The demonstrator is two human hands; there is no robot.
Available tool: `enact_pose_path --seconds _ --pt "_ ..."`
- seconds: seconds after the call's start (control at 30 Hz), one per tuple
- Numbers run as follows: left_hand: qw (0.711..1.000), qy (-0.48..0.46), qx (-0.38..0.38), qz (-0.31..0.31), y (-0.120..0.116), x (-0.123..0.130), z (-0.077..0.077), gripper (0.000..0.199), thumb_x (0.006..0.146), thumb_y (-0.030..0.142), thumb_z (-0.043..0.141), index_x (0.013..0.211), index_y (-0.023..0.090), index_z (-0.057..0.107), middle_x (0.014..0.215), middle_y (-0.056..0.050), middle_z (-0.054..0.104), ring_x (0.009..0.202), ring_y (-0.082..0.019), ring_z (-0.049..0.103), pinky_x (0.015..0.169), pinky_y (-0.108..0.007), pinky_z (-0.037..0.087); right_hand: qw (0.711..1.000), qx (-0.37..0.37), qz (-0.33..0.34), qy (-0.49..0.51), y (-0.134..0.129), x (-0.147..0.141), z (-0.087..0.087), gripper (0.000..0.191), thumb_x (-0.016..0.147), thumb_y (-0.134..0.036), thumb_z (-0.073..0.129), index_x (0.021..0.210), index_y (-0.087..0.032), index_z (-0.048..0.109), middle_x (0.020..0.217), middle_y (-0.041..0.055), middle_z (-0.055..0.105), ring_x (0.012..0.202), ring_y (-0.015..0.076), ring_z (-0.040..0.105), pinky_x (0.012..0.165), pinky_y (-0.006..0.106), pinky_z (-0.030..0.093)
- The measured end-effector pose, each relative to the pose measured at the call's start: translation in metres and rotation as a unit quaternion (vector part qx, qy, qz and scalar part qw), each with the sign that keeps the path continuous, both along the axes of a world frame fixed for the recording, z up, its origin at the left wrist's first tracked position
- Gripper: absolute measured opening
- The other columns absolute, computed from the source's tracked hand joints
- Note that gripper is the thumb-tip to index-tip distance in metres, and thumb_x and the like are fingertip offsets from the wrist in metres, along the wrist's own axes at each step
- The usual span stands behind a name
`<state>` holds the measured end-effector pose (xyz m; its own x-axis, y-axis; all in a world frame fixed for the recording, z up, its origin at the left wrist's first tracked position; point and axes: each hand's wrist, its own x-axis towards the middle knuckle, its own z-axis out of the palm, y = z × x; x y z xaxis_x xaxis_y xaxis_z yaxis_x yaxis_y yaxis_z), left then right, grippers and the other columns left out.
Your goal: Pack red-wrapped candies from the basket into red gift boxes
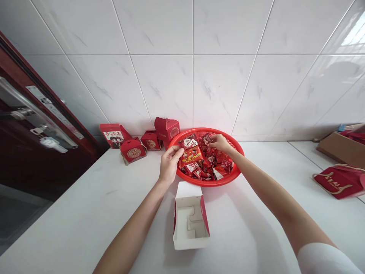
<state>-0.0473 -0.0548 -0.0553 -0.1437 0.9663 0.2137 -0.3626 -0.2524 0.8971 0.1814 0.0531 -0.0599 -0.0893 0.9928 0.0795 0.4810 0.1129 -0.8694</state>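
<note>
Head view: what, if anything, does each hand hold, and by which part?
Left hand: a red packet, by its left edge. Right hand: at the right side of a dark packet; grip unclear.

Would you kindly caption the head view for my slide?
Left hand holding red packaging, right hand over the basket, open box in front.

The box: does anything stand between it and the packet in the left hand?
Yes: the basket's near rim and the box's own far flap lie between it and the packet in the left hand. Nothing else visible does.
</note>
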Motion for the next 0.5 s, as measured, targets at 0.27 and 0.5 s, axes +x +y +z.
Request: enact_pose_path --seconds 0.27,0.5 --pt "1.0 0.003 0.0 0.005 0.0 0.0 0.0 0.03 0.062 0.041 0.092 0.072 0.02 0.073 0.075 0.001 0.069 0.077 -0.015 0.062 0.076 -0.027 0.051 0.987 -0.033 0.043 0.15 -0.003 -0.002 0.006 0.03 0.063 -0.023 0.091 0.089 -0.017 0.077 0.07 0.0024 0.074 0.063 0.0153 0.063 0.062 0.028 0.052" --pt "1.0 0.002 -0.003 0.003 -0.001 0.001 0.0 0.032 0.061 0.041 0.092 0.072 0.019 0.072 0.074 0.002 0.068 0.073 -0.015 0.061 0.073 -0.026 0.05 0.962 -0.011 0.064 0.265 -0.017 0.0 0.028 0.048 0.057 -0.047 0.095 0.091 -0.021 0.074 0.085 0.0025 0.074 0.073 0.0141 0.065 0.067 0.028 0.055"
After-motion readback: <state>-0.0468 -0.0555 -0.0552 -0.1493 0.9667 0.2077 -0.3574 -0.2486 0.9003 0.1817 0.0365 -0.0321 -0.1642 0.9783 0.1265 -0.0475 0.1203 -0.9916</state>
